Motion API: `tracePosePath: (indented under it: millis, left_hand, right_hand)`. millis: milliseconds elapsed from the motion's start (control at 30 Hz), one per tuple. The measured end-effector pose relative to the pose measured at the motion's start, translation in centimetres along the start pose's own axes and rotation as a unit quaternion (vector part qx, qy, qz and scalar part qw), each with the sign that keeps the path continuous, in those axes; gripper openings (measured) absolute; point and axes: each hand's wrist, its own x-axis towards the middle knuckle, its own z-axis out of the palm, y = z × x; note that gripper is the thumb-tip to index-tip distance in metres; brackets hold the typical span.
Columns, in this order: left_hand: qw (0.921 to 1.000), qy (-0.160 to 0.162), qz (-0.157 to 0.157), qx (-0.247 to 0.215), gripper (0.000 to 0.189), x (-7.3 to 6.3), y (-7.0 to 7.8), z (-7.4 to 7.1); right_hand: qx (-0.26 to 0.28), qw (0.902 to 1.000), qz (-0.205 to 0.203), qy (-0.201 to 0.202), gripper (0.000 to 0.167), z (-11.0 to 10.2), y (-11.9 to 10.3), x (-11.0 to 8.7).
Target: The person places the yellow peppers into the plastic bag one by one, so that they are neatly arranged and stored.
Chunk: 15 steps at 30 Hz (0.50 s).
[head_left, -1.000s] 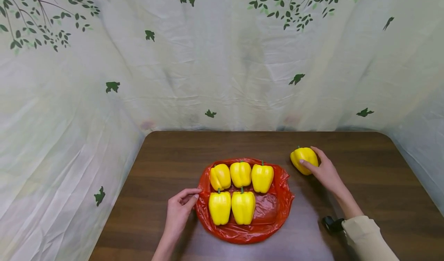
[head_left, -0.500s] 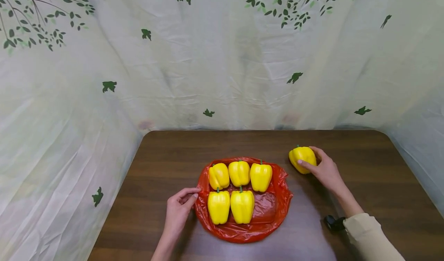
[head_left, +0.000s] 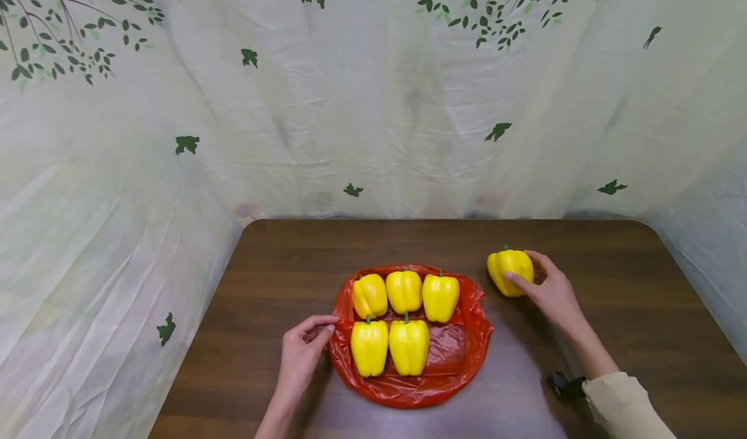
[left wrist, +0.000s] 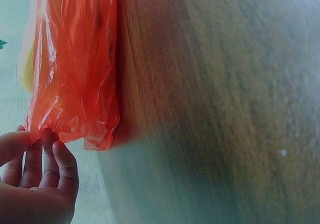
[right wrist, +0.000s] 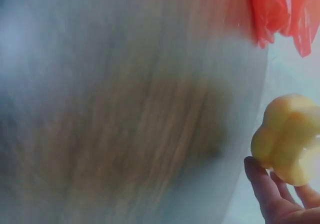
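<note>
A red plastic bag (head_left: 448, 392), its rim spread into a round opening, lies mid-table. Several yellow bell peppers (head_left: 409, 348) sit inside it: three in the far row, two in the near row at left. My left hand (head_left: 300, 355) pinches the bag's left rim between thumb and fingers; the left wrist view shows the fingers (left wrist: 33, 164) at the crumpled plastic. Off to the bag's far right, my right hand (head_left: 554, 293) grips another yellow bell pepper (head_left: 510, 273), thumb on its near side. In the right wrist view fingertips support that pepper (right wrist: 287, 139) from below.
A brown wooden table (head_left: 303, 244) bears everything. Behind it hangs a pale curtain (head_left: 385, 115) with leaf prints. A black wrist device (head_left: 566, 387) sits by the right sleeve (head_left: 627, 403). Bare tabletop shows at the bag's near-right red folds.
The right hand and its pepper have shifted very slightly toward the near side, with the wrist a little more bent. The left hand, bag and other peppers stay put.
</note>
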Motion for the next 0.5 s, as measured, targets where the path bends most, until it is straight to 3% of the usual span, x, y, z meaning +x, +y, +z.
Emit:
tracePosePath:
  millis: [333,500]
  left_hand:
    - [1.0,-0.001,0.007,-0.005,0.016,0.2,-0.1,0.2]
    - [1.0,0.0,0.004,-0.002,0.016,0.3,-0.2,0.2]
  right_hand:
    - [0.025,0.9987,-0.026,0.035,0.074,0.0,-0.9,-2.0]
    - [0.041,0.9982,-0.035,0.027,0.071,-0.3,-2.0,-3.1]
